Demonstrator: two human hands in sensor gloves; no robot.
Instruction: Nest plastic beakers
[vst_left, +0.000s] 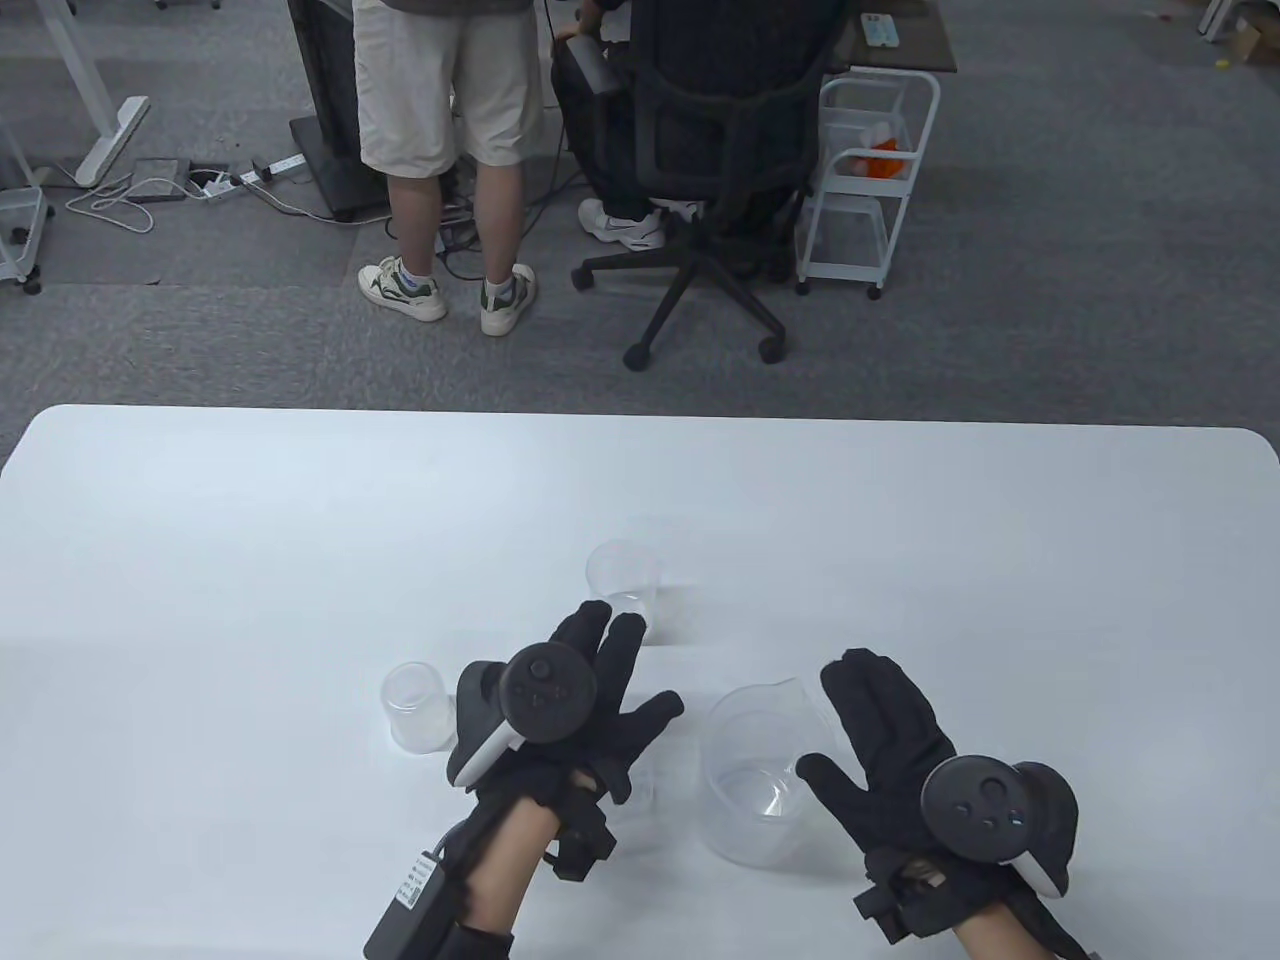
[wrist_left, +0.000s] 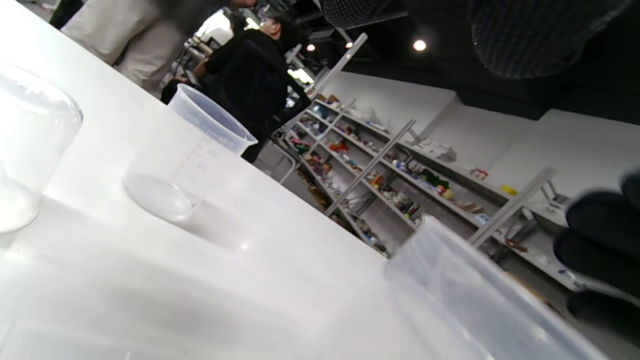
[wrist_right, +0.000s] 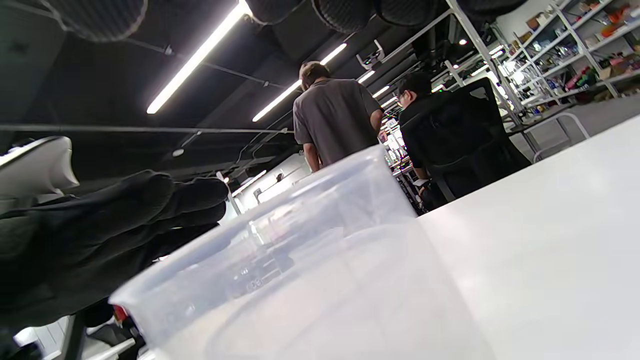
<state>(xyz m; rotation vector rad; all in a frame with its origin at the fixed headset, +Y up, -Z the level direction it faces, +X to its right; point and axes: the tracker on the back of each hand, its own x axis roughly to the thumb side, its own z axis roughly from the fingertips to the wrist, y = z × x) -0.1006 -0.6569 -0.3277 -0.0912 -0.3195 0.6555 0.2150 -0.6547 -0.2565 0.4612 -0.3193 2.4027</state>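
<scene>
Three clear plastic beakers stand upright and apart on the white table (vst_left: 250, 520). The large beaker (vst_left: 760, 785) is near the front, a medium beaker (vst_left: 622, 583) is farther back, and a small beaker (vst_left: 413, 705) is at the left. My left hand (vst_left: 610, 690) hovers open with spread fingers between the small and large beakers, its fingertips close to the medium one. My right hand (vst_left: 860, 730) is open and flat just right of the large beaker, thumb at its rim, gripping nothing. A faint translucent shape under the left palm (vst_left: 640, 795) is too unclear to name.
Beyond the table's far edge one person stands (vst_left: 440, 130) and another sits in a black office chair (vst_left: 720, 170) beside a white cart (vst_left: 860, 190). The left wrist view shows the medium beaker (wrist_left: 195, 155) and the large beaker's rim (wrist_left: 475, 300).
</scene>
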